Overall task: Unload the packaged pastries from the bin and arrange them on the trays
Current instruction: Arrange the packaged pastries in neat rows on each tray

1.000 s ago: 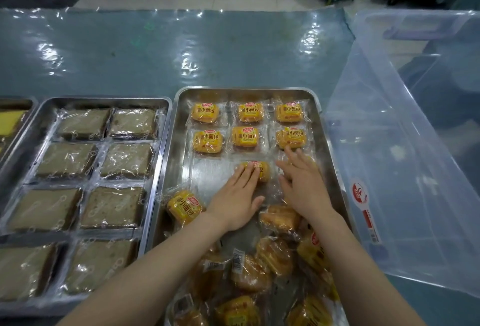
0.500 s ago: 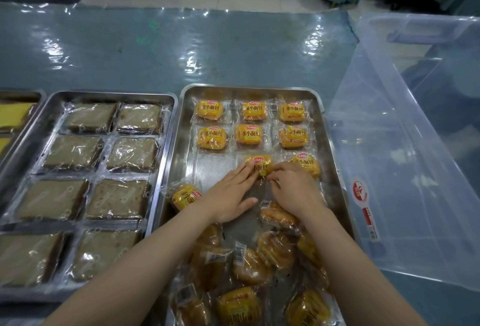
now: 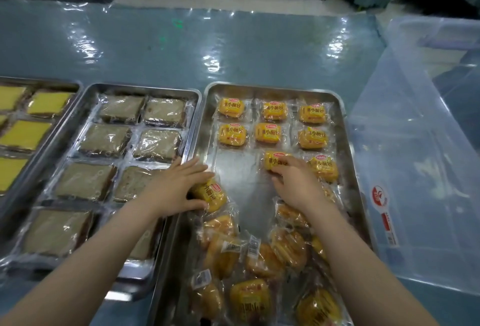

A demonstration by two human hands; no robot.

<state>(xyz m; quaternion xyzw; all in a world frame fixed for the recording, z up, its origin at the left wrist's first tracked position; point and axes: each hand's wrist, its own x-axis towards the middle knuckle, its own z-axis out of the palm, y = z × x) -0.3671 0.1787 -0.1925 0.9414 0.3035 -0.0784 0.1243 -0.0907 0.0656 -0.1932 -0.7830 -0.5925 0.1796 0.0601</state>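
A steel tray (image 3: 348, 143) holds yellow packaged buns in rows at its far end, with several loose ones heaped at its near end (image 3: 249, 260). My left hand (image 3: 176, 185) grips a loose bun (image 3: 211, 194) by the tray's left rim. My right hand (image 3: 293, 182) rests with curled fingers on the middle bun of the third row (image 3: 272, 159). Another bun (image 3: 323, 167) lies to the right of it. The clear plastic bin (image 3: 415, 156) stands on the right.
A second steel tray (image 3: 192, 123) on the left holds brown wrapped cakes (image 3: 106, 138). At the far left a third tray holds yellow cakes (image 3: 28, 133). The table (image 3: 181, 47) has a glossy blue plastic cover.
My left hand moved left from the third-row bun to the loose bun at the tray's left edge and took hold of it. My right hand stayed by the third-row middle bun.
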